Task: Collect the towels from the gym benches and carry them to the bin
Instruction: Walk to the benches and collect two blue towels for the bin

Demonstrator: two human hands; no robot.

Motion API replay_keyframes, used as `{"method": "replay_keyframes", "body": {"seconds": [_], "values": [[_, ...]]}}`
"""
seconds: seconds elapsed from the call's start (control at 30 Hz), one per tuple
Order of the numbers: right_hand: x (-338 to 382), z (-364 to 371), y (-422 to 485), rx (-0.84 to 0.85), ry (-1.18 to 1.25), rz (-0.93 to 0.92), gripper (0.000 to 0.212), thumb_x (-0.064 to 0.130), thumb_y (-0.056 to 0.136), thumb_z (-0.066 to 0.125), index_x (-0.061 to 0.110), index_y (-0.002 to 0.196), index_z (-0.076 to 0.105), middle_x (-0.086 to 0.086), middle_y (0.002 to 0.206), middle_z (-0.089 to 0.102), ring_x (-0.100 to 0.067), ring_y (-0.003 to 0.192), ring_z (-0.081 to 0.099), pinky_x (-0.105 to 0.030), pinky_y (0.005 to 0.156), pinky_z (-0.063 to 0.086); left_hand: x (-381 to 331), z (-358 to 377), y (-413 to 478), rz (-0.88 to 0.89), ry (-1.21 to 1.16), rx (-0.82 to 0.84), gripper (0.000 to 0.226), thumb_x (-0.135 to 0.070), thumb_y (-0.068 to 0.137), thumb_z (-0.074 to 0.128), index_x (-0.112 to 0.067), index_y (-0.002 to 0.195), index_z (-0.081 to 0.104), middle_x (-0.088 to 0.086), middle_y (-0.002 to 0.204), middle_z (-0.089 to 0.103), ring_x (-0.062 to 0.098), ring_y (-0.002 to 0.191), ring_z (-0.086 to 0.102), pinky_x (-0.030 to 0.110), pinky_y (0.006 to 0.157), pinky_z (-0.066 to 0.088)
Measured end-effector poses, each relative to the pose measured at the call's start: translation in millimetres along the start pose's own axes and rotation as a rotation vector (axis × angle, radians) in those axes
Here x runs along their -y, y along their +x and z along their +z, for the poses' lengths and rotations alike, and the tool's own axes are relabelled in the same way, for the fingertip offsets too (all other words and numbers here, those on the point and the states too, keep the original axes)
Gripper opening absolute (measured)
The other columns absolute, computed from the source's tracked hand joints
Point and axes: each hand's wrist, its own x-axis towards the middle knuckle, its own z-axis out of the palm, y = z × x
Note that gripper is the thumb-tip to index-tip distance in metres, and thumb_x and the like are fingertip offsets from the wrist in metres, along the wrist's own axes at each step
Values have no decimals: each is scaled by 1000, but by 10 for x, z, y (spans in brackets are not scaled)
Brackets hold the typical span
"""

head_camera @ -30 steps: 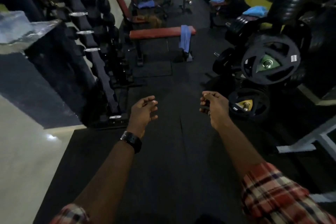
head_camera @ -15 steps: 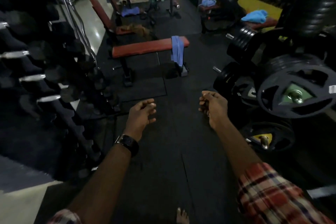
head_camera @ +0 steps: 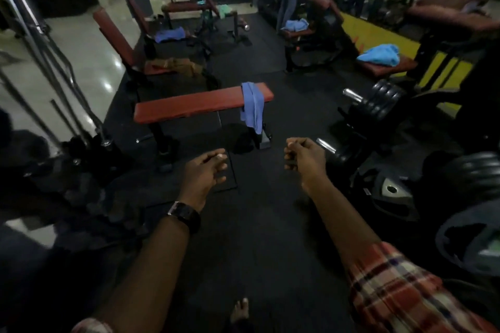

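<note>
You are holding both hands out empty, your left hand (head_camera: 205, 170) and right hand (head_camera: 303, 155) loosely curled. The long blue cloth towel (head_camera: 253, 108) is hanging ahead, between them yet well apart, draped crosswise over the red padded flat bench (head_camera: 189, 107), its tail pointing down toward you.

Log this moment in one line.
left hand: empty | right hand: empty | blue towel: draped over red bench end, untouched | bin: not in view

towel (head_camera: 253, 107) draped over bench (head_camera: 189, 108) end, weight plates (head_camera: 384, 100) right
</note>
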Motion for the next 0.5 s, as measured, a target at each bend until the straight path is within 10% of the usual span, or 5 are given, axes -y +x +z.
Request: {"method": "replay_keyframes", "body": {"seconds": [0.5], "values": [[608, 700, 3550, -134, 9, 9, 14, 7, 93, 56, 16, 90, 66, -2, 76, 64, -12, 66, 59, -32, 59, 50, -648, 1145, 4122, -76, 146, 127, 15, -19, 94, 61, -24, 107, 65, -2, 100, 69, 14, 91, 65, 35, 79, 53]]}}
